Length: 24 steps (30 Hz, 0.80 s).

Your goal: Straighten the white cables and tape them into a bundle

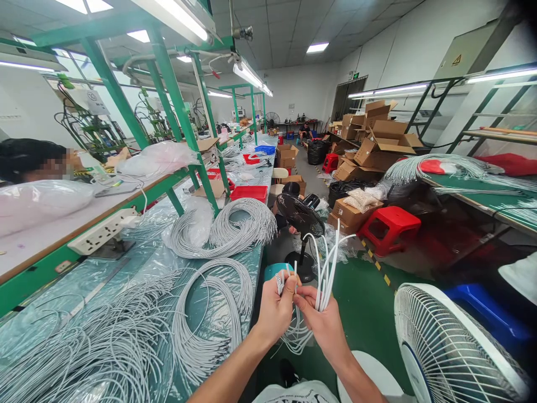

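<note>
In front of my body, my right hand (324, 320) is closed around a bundle of white cables (329, 274) whose ends fan upward. My left hand (274, 308) pinches a single white cable (295, 271) between thumb and fingers. A small pale piece with dark marks (279, 283) shows in the same hand; its kind is too small to tell. The fingertips of both hands meet or nearly meet. Below them hang looped white cables (297, 336), partly hidden by the hands.
On the bench at left lie a coiled cable bundle (210, 319), more coils (243, 226) and loose cables (104, 341). A red tray (249, 193) sits behind. A white fan (453, 347), black fan (300, 210) and red stool (390, 226) stand at right. Another person (33, 159) is at far left.
</note>
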Each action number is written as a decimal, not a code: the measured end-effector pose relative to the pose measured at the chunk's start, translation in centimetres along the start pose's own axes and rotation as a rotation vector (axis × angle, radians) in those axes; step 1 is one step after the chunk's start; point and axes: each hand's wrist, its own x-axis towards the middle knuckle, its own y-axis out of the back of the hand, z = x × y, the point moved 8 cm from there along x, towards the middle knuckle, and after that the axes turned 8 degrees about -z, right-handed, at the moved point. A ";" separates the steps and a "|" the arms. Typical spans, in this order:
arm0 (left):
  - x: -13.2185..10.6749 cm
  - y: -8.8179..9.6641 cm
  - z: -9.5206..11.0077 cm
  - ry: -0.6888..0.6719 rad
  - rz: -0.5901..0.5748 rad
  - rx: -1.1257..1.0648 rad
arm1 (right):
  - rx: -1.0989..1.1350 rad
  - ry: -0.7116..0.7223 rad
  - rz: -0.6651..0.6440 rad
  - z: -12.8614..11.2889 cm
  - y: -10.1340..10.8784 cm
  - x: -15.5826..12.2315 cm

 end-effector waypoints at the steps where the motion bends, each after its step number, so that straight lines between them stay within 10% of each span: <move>1: 0.0 0.0 0.0 0.002 0.002 0.001 | -0.001 0.000 0.000 0.0 0.0 0.0; 24: 0.0 -0.2 0.4 -0.020 -0.001 0.009 | 0.001 0.007 -0.016 0.4 0.1 0.1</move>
